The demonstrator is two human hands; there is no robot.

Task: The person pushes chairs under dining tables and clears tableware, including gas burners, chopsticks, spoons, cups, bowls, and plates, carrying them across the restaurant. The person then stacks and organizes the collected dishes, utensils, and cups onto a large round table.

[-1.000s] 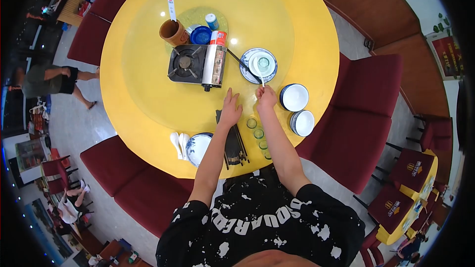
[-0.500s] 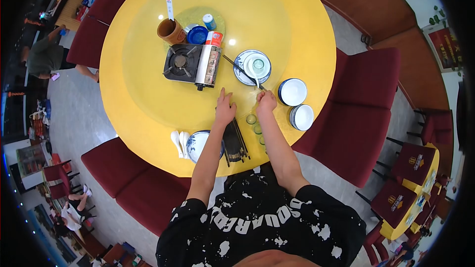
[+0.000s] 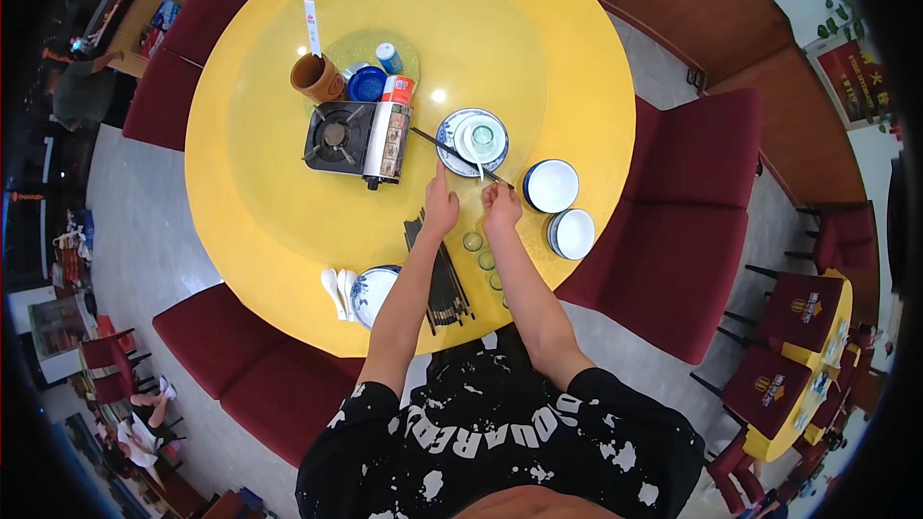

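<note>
A blue-patterned plate (image 3: 448,156) holds a bowl (image 3: 494,150) with a green glass (image 3: 482,135) and a white spoon (image 3: 481,171). Black chopsticks (image 3: 430,140) lie slanted across the plate. At its near edge, my right hand (image 3: 501,206) has its fingers pressed together by the chopsticks' lower end; whether it grips them is hidden. To its left, my left hand (image 3: 441,204) points its index finger at the plate's rim, the other fingers less extended, and holds nothing. Below it lies a bundle of black chopsticks (image 3: 444,290), beside a column of green glasses (image 3: 472,241).
Bowl stacks (image 3: 551,186) stand at the right of the yellow table (image 3: 226,202). A gas stove (image 3: 338,137), a brown holder (image 3: 317,78) and a blue bowl (image 3: 366,85) are further left. White spoons (image 3: 337,291) and plates (image 3: 373,296) lie near the front edge. Red chairs (image 3: 663,231) surround the table.
The view has shifted, moving the tableware leftward in the picture. My left hand has moved closer to the plate, its index finger now stretched toward the rim. My right hand has drawn back from the spoon.
</note>
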